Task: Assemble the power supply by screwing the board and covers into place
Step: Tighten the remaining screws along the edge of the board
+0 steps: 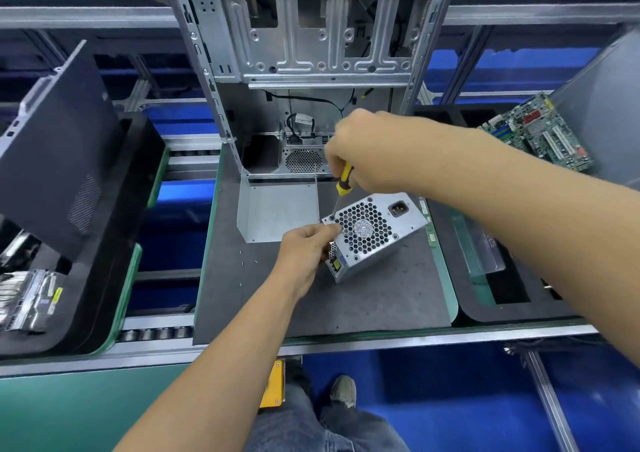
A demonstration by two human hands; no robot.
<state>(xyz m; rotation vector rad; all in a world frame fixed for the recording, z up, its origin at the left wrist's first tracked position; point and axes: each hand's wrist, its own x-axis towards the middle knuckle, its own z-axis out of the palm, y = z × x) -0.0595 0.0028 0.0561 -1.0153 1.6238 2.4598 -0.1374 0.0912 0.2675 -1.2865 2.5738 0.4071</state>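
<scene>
A silver power supply (372, 231) with a honeycomb fan grille and a black power socket sits tilted on the dark grey mat (363, 295). My left hand (308, 243) grips its near left corner. My right hand (363, 153) holds a yellow-and-black screwdriver (343, 183) above it, the shaft slanting down to a screw at the grille's top left corner. A bent metal cover plate (277, 212) lies on the mat just left of the power supply.
An open computer case (304, 53) stands behind the mat. A dark case panel (59, 146) leans at left, a green motherboard (540, 136) sits at right in a black tray (512, 306). Tiny screws (247, 261) lie on the mat.
</scene>
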